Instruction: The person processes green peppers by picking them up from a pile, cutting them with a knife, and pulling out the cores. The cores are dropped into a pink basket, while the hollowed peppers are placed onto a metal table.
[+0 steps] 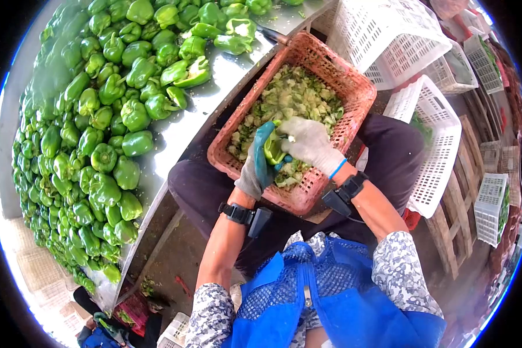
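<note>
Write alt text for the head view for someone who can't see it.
A green pepper in the grip of a gloved left hand, the gloved right hand close against it, above a pink crate of pale green scraps between the person's knees. More peppers heap a metal table at left; white crates sit at right.

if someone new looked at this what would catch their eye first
Probably the huge heap of green peppers spread across the metal table on the left. Next, the pink crate between the knees, holding pale green scraps. Above it, the gloved left hand grips one pepper, the gloved right hand beside it.
</note>
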A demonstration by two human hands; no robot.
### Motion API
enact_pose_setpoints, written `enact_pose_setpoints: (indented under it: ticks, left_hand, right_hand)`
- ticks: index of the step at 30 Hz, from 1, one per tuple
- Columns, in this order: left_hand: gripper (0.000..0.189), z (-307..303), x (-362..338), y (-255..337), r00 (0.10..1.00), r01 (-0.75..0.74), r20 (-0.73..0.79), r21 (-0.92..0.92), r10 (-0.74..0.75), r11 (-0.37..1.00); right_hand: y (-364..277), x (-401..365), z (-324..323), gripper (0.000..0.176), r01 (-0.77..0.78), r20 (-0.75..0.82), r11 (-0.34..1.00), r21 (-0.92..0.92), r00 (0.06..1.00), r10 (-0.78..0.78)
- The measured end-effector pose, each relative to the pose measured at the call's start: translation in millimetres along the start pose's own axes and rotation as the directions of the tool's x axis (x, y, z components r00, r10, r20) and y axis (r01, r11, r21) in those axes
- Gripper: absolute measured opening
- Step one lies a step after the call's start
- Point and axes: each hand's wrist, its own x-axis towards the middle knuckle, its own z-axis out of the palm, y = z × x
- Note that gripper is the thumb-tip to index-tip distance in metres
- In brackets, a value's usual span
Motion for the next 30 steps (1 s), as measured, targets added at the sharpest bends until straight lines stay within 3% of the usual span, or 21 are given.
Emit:
enact_pose_setpoints:
  ticks: [1,4,6,8,12,14,16,17,18,19,21,22,23,24,26,27,28,30]
  left_hand:
    - [0.051,-1,3,-3,1.000,0.015,-0.007,0.010,-0.015,1.000]
    - [0.054,-1,0,-1,0.998,0.059,0.002,0.078,-0.060,0.995]
    - [0.056,-4,1,-4,0.998,0.061,-0.006,0.136,-0.061,0.989]
    - [0.050,-1,0,-4,0.996,0.070,0.049,0.067,-0.073,0.995]
    - [0.046,-9,-1,-2,0.989,0.113,0.101,-0.028,-0.110,0.993]
    - [0.047,-16,-4,2,0.997,0.040,0.066,-0.008,-0.040,0.999]
    - [0.048,-10,-10,9,0.999,-0.036,-0.018,0.062,0.037,0.997]
    - [0.048,1,-16,17,0.994,-0.069,-0.081,0.128,0.080,0.989]
    - [0.049,9,-19,23,0.983,-0.097,-0.135,0.199,0.125,0.975]
    - [0.049,15,-21,24,0.954,-0.222,-0.133,0.298,0.270,0.929]
    - [0.052,31,-24,27,0.871,-0.374,-0.141,0.431,0.471,0.821]
    - [0.054,41,-23,27,0.834,-0.415,-0.152,0.463,0.531,0.784]
    - [0.059,44,-18,19,0.782,-0.353,0.015,0.835,0.623,0.423]
    - [0.065,47,-13,11,0.699,-0.199,0.181,0.978,0.691,-0.055]
    - [0.066,45,-10,-19,0.802,-0.193,0.180,0.980,0.569,-0.037]
    - [0.063,16,10,-24,0.686,-0.434,0.270,0.897,0.676,0.082]
    - [0.057,35,-3,-8,0.890,-0.236,-0.163,0.631,0.425,0.739]
    - [0.052,26,-23,20,0.981,-0.107,-0.118,0.329,0.153,0.938]
  right_hand:
    - [-5,0,-3,0.022,0.057,0.026,0.988,-0.142,0.998,-0.054]
    - [0,3,12,0.022,0.149,0.088,0.943,-0.298,0.988,-0.128]
    - [1,2,15,0.019,0.190,0.118,0.927,-0.323,0.980,-0.160]
    - [-2,4,14,0.018,0.196,0.140,0.914,-0.356,0.978,-0.155]
    - [-2,18,21,0.014,0.091,0.150,0.950,-0.299,0.988,-0.048]
    - [0,16,21,0.013,-0.045,-0.106,0.999,0.004,0.993,0.045]
    - [7,11,20,0.013,-0.099,-0.311,0.939,0.330,0.927,0.208]
    - [19,9,21,0.014,-0.150,-0.329,0.921,0.359,0.903,0.275]
    - [33,6,29,0.015,-0.222,-0.267,0.816,0.534,0.871,0.412]
    - [50,4,39,0.016,-0.277,-0.186,0.675,0.684,0.829,0.528]
    - [65,-4,37,0.021,-0.372,0.034,0.355,0.857,0.730,0.682]
    - [63,-6,41,0.022,-0.304,0.098,0.167,0.938,0.693,0.714]
    - [54,-4,53,0.023,-0.218,0.171,-0.031,0.975,0.661,0.730]
    - [42,-4,63,0.024,-0.118,0.251,-0.229,0.966,0.636,0.730]
    - [11,-5,65,0.023,-0.055,0.235,-0.267,0.962,0.664,0.710]
    - [29,2,88,0.020,-0.074,-0.002,0.075,0.994,0.696,0.718]
    - [31,5,62,0.018,-0.298,0.113,0.133,0.945,0.681,0.724]
    - [17,-8,23,0.020,-0.312,0.140,0.099,0.945,0.661,0.738]
